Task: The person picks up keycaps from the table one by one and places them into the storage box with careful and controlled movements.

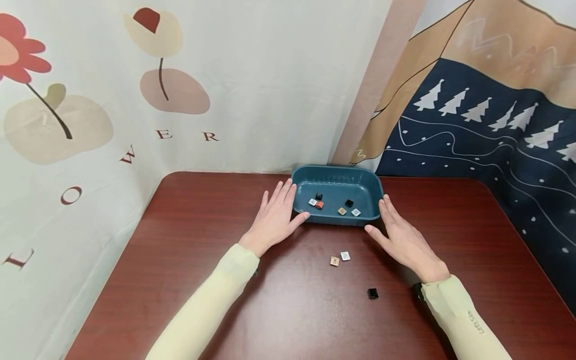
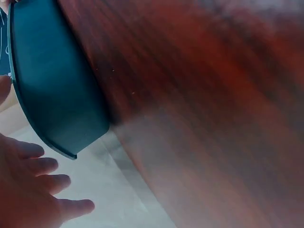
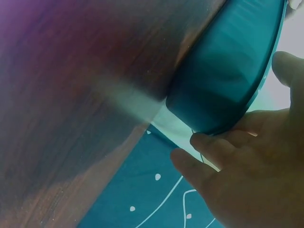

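A teal plastic basin (image 1: 335,220) with a rounded rim stands at the back of the table. Inside it lie several small square pieces: a black one (image 1: 349,203), an orange-red one (image 1: 320,205), a tan one (image 1: 342,211) and a white one (image 1: 356,212) among them. At the basin's left end is my left hand (image 1: 275,218), fingers straight and thumb by the front rim. My right hand (image 1: 407,245) lies along the right end, its fingers extended against or very near the wall. Neither hand curls round anything.
On the reddish-brown table (image 1: 288,300) in front of the basin are a loose tan piece (image 1: 335,261), a white piece (image 1: 345,256) and a black piece (image 1: 373,293). Printed curtains (image 1: 270,90) hang directly behind the table's back edge.
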Tool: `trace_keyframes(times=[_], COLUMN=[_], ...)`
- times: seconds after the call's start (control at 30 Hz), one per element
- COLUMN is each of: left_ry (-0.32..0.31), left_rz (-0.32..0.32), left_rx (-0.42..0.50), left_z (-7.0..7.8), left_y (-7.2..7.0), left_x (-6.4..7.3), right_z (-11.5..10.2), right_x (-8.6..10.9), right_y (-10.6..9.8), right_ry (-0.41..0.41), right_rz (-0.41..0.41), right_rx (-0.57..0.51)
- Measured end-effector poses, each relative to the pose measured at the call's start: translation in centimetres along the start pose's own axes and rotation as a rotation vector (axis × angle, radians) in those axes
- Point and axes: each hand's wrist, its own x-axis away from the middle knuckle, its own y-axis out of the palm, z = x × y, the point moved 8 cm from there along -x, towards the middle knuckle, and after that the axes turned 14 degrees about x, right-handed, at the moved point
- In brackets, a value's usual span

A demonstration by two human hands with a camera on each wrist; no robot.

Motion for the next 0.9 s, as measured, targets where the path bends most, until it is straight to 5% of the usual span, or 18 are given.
trace_keyframes(times=[0.47,0.9], left_ry=[-0.021,-0.035], left_rz=[-0.056,-0.077], left_rx=[0.020,-0.004], left_z=[-0.3,-0.1], left_y=[0.6,0.5], left_x=[0.3,0.4], right_z=[-0.4,-4.5], right_x=[0.5,3.6], right_y=[-0.8,-2.5], right_ry=[-0.016,-0.186], right_rz=[0.066,0.342], right_rx=[0.019,0.017])
